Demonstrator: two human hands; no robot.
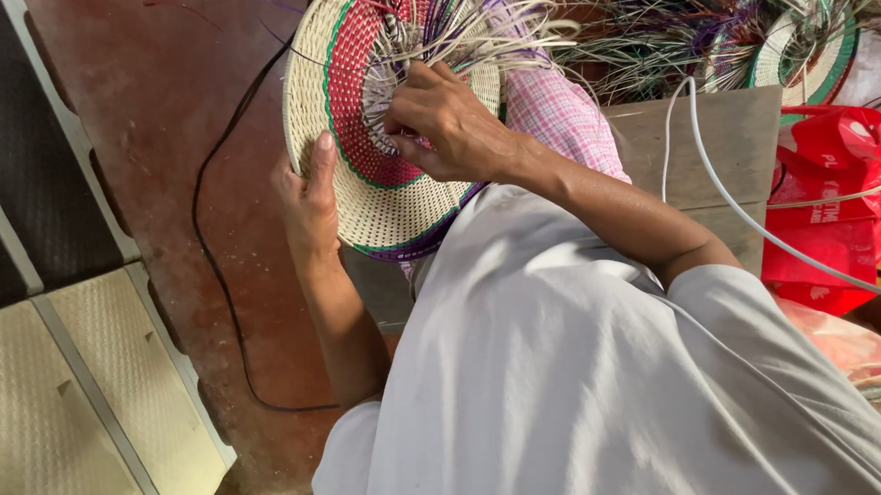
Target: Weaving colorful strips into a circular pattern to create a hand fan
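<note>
Two hands share one piece: my left hand [310, 199] props the woven disc [379, 196] from its outer edge, thumb laid flat along the cream rim and the other fingers hidden behind it, so the disc stands tilted toward me with its face open to view. Held that way, the unfinished centre sits just beyond my right hand [450, 123], which is why that hand comes over the top from the other side.

My right fingers [408, 143] are drawn together, pinched on something thin at the inner edge of the red band; I judge it is one of the loose strands [471, 33], though the pinch itself is too small to be sure. Those strands, pale and purple, fan up and away past my knuckles, kept clear of the woven face so they do not tangle.

Working outward from my right fingertips the rings run red, a green line, then wide cream, and a purple edge at the bottom, near my left wrist.

Behind my right forearm lies pink checked cloth [563, 113]. Farther off on that side rests a second woven piece [809, 58] in a heap of fibres, beside a red bag [835, 201]. Below my left elbow a black cord [219, 277] trails over the red floor [157, 111].
</note>
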